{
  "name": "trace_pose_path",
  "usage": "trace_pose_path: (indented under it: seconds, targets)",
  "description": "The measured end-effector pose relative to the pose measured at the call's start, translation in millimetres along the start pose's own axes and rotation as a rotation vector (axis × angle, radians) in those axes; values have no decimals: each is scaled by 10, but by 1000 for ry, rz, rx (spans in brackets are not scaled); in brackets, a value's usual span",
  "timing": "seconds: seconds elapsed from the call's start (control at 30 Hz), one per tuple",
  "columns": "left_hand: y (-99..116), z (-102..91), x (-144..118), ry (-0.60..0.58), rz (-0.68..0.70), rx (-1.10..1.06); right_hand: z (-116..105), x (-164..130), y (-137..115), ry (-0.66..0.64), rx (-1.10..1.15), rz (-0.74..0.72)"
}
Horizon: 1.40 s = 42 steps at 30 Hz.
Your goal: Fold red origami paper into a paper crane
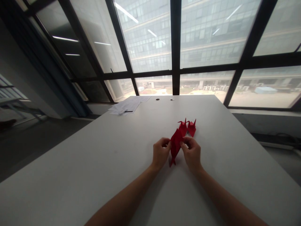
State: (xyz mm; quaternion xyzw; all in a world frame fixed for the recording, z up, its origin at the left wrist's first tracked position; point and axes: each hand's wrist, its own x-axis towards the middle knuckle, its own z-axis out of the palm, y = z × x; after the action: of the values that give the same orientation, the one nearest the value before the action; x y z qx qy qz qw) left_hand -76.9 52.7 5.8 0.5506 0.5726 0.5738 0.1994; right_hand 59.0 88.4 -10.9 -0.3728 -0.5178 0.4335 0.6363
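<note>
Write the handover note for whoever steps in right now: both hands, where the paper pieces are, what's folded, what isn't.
Left hand: pinching the left edge of the red half-folded paper.
Right hand: pinching its right edge; the piece is held between both hands just above the white table.
Done: two red paper cranes stand side by side on the table just beyond the hands.
Left: the held piece is a long, pointed shape, not yet a crane.
Also there: a stack of white sheets at the far left of the table, by the window.
</note>
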Motion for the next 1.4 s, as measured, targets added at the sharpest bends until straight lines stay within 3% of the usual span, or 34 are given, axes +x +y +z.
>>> trace_pose_path:
  seconds: [0.47, 0.7, 0.9, 1.03, 1.17, 1.4]
  targets:
    - [5, -22, -1, 89, 87, -73, 22, -8, -23, 53, -11, -25]
    - [28, -18, -2, 39, 186, 100, 56, -56, -90, -31, -12, -34]
    - [72, -8, -38, -11, 205, 227, 67, -101, -109, -123, -97, -124]
    - [79, -1, -62, -6, 157, 298, 60, -100, -104, -116, -143, -143]
    - [57, 5, -67, 10, 63, 265, 38, -61, -81, -52, -118, -71]
    - [-7, -35, 39, 43, -84, -38, -10, 36, 21, 42, -6, 103]
